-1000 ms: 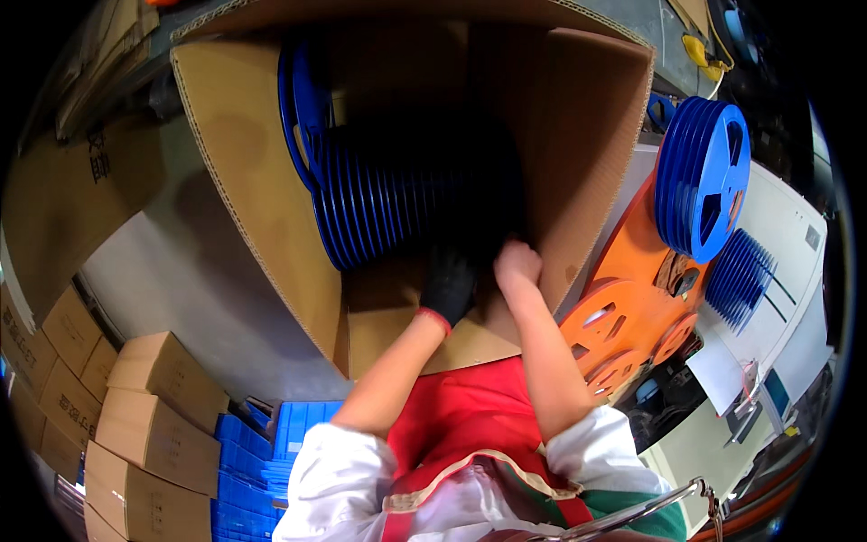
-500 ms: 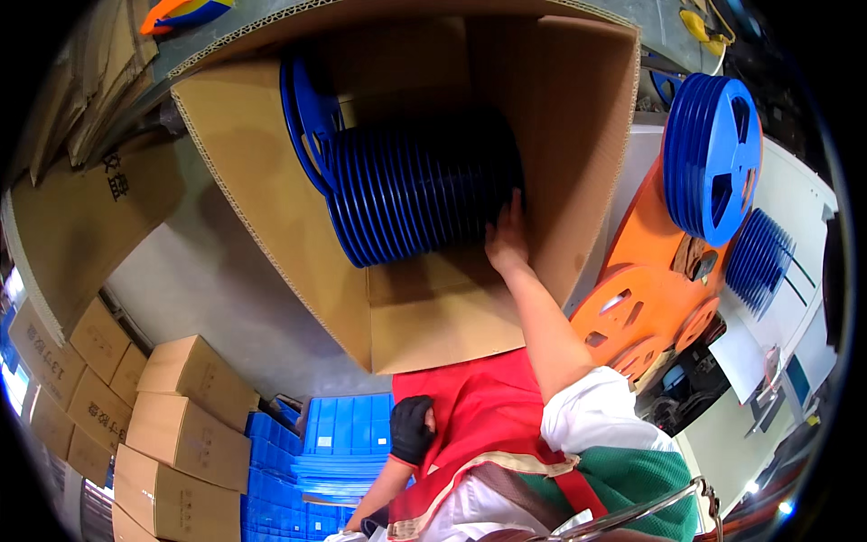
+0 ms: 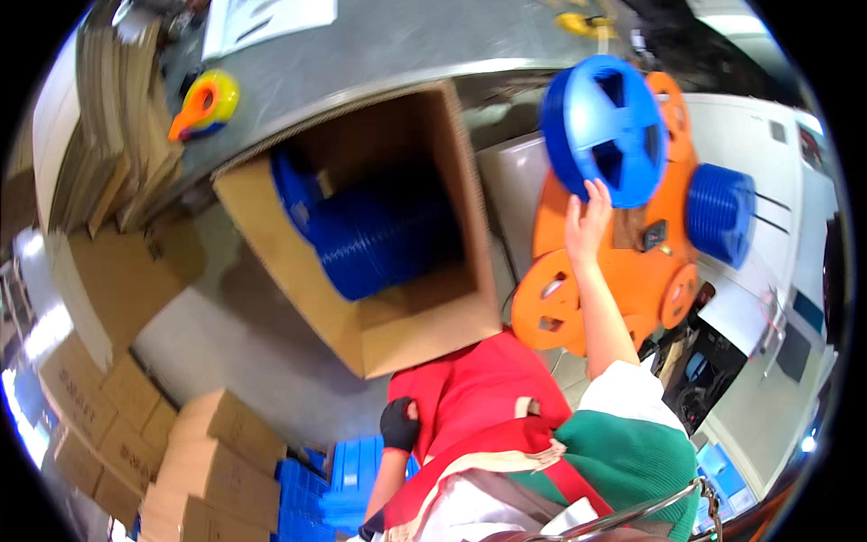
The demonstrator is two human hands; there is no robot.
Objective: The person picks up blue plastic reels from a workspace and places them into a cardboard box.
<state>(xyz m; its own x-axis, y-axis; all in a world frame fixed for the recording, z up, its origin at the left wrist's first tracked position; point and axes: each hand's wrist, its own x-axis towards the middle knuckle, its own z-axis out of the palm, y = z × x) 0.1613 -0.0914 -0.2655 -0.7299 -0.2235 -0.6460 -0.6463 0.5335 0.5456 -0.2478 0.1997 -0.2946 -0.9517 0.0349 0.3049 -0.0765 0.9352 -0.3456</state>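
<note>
We see the right hand (image 3: 587, 217) raised with its bare fingers spread wide and pressed flat against the lower rim of a blue reel (image 3: 603, 129). The reel stands on edge, its face with cut-out windows turned toward us. It sits at the top of a pile of orange reels (image 3: 623, 271), which lean against a white cabinet (image 3: 795, 226). A second stack of blue reels (image 3: 720, 212) lies on its side just to the right of the orange pile, against the same cabinet.

The left hand (image 3: 398, 425) wears a black glove and hangs low, close to the body, beside the red apron (image 3: 479, 397). It looks loosely curled, and we cannot tell whether it holds anything. Below it lie blue trays (image 3: 343, 470) on the floor.

Between the two hands an open cardboard box (image 3: 361, 262) rests tipped on its side, its mouth toward us. A row of blue reels in the box (image 3: 379, 235) is packed on edge in there, filling the back and leaving the front floor of the box bare.

On the grey table (image 3: 406, 45) behind the box sits an orange and yellow tape dispenser (image 3: 203, 104). Closed brown cartons (image 3: 172, 461) are stacked at the lower left.
</note>
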